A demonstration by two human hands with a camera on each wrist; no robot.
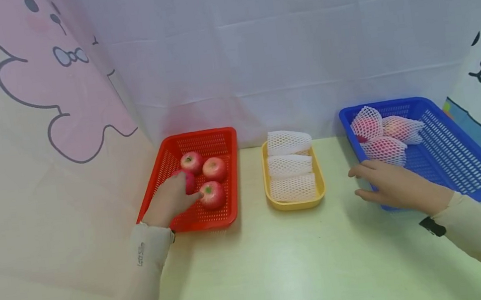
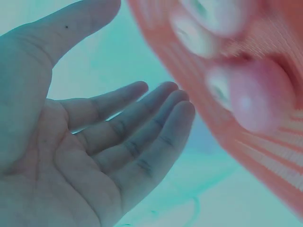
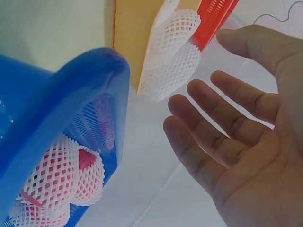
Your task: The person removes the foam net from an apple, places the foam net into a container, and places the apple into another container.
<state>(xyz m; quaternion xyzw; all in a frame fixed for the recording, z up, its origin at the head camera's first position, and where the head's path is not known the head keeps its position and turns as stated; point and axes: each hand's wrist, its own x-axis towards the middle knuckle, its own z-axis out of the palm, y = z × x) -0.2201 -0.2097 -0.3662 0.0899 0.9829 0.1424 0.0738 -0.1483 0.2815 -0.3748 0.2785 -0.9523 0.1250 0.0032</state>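
My left hand (image 1: 169, 199) hovers over the left side of the red basket (image 1: 235, 170), close to several red apples (image 1: 212, 195). In the left wrist view its fingers (image 2: 137, 127) are extended and the palm holds nothing. One apple in the basket is partly hidden behind this hand in the head view. My right hand (image 1: 400, 185) is over the near left rim of the blue basket (image 1: 460, 143), its fingers spread and holding nothing. Inside that basket lie three apples in white foam nets (image 1: 386, 150).
Between the two baskets stands a small yellow tray (image 1: 297, 205) with three white foam nets (image 1: 291, 165) laid in a column. A white cloth (image 1: 278, 55) hangs behind the pale table (image 1: 281, 265). Printed cartoon sheets (image 1: 80, 89) stand at both sides.
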